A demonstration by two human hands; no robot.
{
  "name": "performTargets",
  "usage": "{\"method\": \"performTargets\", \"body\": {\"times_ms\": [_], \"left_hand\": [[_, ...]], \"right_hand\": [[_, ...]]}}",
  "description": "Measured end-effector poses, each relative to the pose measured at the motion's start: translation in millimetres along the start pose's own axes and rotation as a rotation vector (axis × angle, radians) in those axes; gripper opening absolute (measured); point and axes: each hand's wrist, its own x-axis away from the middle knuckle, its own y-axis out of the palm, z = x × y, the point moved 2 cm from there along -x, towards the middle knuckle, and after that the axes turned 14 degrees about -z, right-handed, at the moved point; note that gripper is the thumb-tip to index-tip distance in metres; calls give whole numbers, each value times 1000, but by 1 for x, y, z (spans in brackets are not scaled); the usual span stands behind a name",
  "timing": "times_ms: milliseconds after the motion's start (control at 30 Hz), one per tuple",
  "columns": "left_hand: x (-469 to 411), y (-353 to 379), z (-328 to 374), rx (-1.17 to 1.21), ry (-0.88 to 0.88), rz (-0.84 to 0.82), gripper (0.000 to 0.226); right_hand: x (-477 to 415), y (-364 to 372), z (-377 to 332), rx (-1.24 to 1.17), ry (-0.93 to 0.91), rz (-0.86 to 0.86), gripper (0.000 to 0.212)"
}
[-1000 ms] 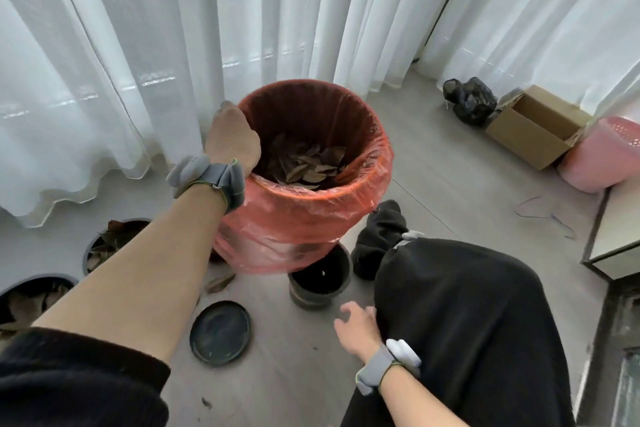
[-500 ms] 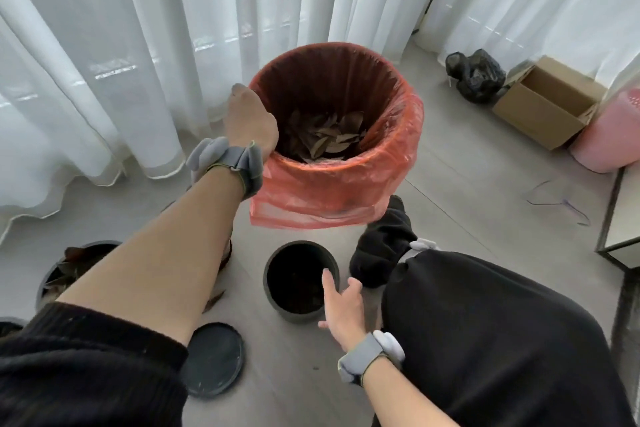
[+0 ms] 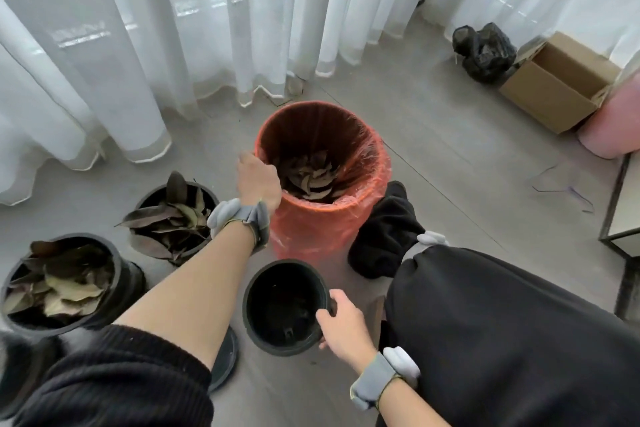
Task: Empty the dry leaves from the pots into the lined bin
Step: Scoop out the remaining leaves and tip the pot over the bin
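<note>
The bin [image 3: 329, 229], lined with an orange-red bag, stands upright on the floor with dry leaves [image 3: 311, 177] inside. My left hand [image 3: 258, 180] grips its near-left rim. In front of the bin sits an empty black pot [image 3: 266, 308]; my right hand [image 3: 341, 322] holds its right rim, thumb over the edge. Two black pots full of dry brown leaves stand to the left: one [image 3: 173, 215] beside the bin, one [image 3: 59, 281] at the far left.
White curtains [image 3: 207, 28] hang behind the bin. A black saucer [image 3: 227, 357] lies under my left forearm. My black-trousered knee [image 3: 502, 322] fills the lower right. A cardboard box [image 3: 554, 83], black bag [image 3: 485, 48] and pink bin [image 3: 613, 121] stand far right.
The bin, held up in my left hand, has come down and stands on the floor. My right hand has moved onto the empty pot's rim and taken hold. The view tilted downward.
</note>
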Motion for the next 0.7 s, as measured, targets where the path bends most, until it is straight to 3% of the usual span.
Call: {"method": "performTargets", "body": {"times_ms": [167, 300, 367, 400, 533, 633, 700], "left_hand": [[-10, -3, -10, 86, 30, -152, 30], [-1, -10, -21, 174, 55, -282, 50], [5, -24, -31, 147, 82, -248, 51], [8, -35, -39, 109, 92, -209, 46], [21, -84, -77, -94, 96, -101, 24], [30, -111, -105, -234, 102, -114, 24], [32, -123, -120, -322, 101, -94, 29]], "right_hand": [[3, 12, 6, 35, -17, -69, 33], [3, 21, 0, 60, 13, -158, 35], [4, 19, -14, 219, -29, -41, 36], [4, 15, -25, 306, -98, 103, 37], [9, -7, -114, 549, -600, 630, 36], [-12, -17, -175, 814, -674, 628, 49], [-33, -17, -191, 998, -494, 479, 59]]}}
